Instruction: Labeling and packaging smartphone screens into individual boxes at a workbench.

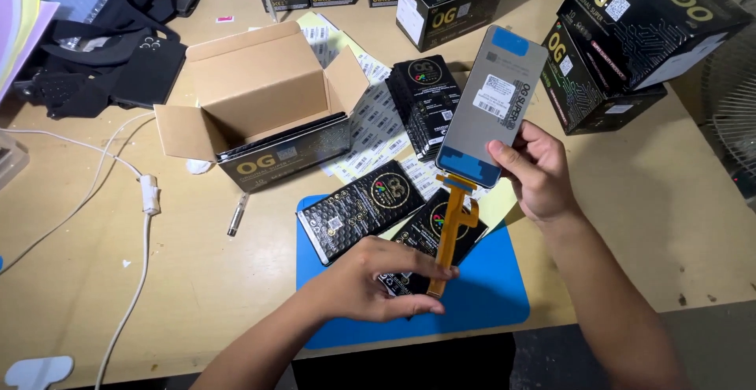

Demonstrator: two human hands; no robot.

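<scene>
Free room and obstacles. Bare desk (pixel 71 280) lies open at lower left, crossed only by a white cable (pixel 146 224) and a small metal pen-like tool (pixel 237 216). The open cardboard box (pixel 256 91) blocks the centre-left; stacked black boxes (pixel 630 35) wall off the upper right. Small black packets (pixel 358 209) crowd the blue mat (pixel 488 295), whose right part stays bare. Desk at far right (pixel 677 224) is open.
</scene>
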